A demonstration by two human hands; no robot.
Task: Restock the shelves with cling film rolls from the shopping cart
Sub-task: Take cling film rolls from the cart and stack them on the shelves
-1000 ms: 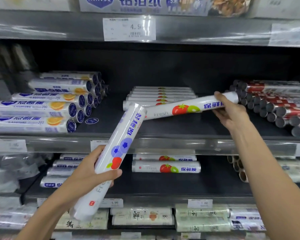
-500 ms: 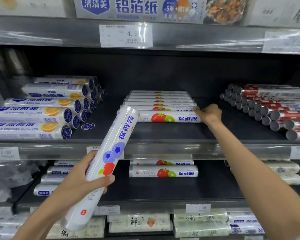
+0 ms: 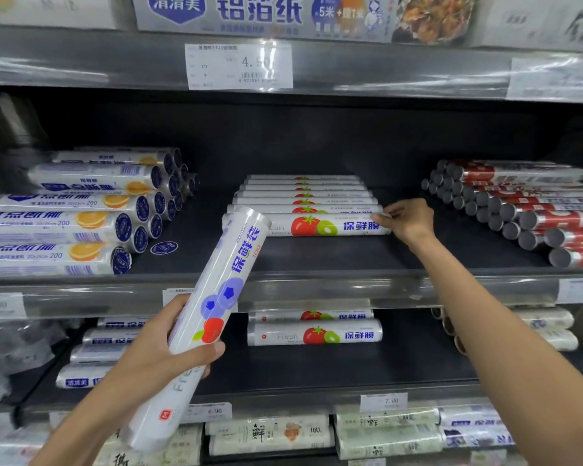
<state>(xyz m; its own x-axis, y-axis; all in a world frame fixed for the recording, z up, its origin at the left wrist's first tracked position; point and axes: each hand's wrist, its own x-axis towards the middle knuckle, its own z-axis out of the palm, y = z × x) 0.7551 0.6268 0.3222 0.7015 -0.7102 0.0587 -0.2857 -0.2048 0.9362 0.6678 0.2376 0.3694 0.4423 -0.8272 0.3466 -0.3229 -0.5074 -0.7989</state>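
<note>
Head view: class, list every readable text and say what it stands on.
"铝箔纸", "清清美": top banner
"4.9", rest blurred: upper price tag
"保鲜膜": front tomato roll
"Fresh": lower tomato roll
"100": blueberry roll
"200": orange-print rolls
"4.90": lower-left price tag
"7.00": lower-right price tag
Barcodes, fine print: unreadable.

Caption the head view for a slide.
Right hand grips the end of the front tomato-print roll on the shelf; left hand holds a blueberry-print roll.
</note>
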